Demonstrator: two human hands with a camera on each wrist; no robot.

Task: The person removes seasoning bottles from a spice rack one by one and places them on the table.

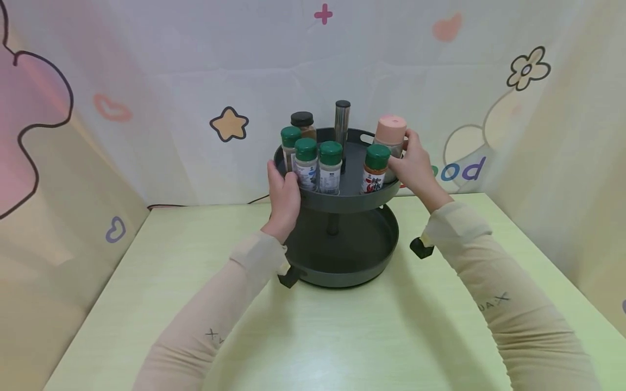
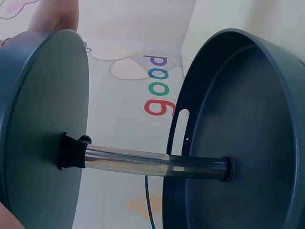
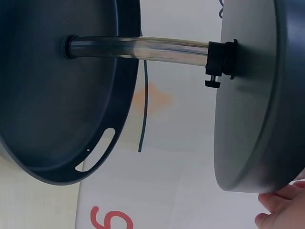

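Observation:
A dark grey two-tier round tray rack [image 1: 342,279] stands on the table. My left hand [image 1: 282,203] holds the left side of its upper tray [image 1: 342,203], thumb near the spice bottles. On the right, my right hand [image 1: 415,165] grips a jar with a pink lid [image 1: 391,129]; its lower fingers [image 3: 274,205] lie by the upper tray's outer wall. Green-capped spice bottles [image 1: 330,168] stand along the front left of that tray, with a black-lidded jar [image 1: 308,130] behind them. Another green-capped bottle [image 1: 374,179], red inside, stands before the pink-lidded jar, partly hiding it.
A metal post [image 1: 342,122] rises through the upper tray and joins the two tiers, with a black clamp [image 3: 217,59] below the upper one. The lower tray [image 1: 337,247] holds nothing visible. A printed curtain [image 1: 186,108] hangs behind the pale green table [image 1: 332,336].

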